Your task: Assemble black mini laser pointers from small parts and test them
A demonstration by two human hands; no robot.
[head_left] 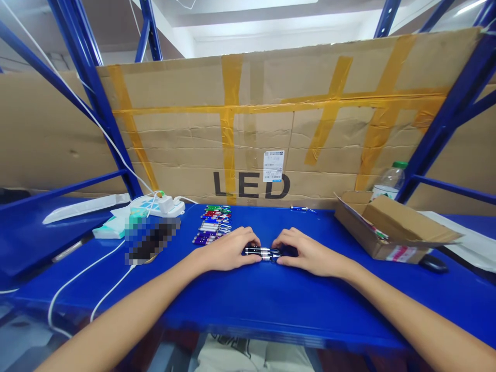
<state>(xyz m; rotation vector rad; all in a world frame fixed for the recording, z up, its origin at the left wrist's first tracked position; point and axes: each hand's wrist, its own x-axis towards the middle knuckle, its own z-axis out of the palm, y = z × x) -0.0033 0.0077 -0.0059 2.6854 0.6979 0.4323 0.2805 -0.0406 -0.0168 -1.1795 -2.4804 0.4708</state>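
Note:
Several black-and-silver pen-shaped keychains (265, 253) lie side by side on the blue table, between my two hands. My left hand (231, 250) closes its thumb and fingers on their left ends. At their right ends, the fingers and thumb of my right hand (306, 252) are curled around them; the fingers partly hide these ends. Beyond my left hand is a column of similar keychains (211, 226) in green, red, blue, silver and purple, with metal clips on their right. A single blue keychain (303, 209) lies apart near the cardboard at the back.
An open cardboard box (364, 227) stands at right, a dark computer mouse (433, 264) beside it and a green-capped bottle (390, 181) behind. At left are a white power strip (160, 205), cables and a blurred dark object (153, 242). Taped cardboard (186, 139) walls the back.

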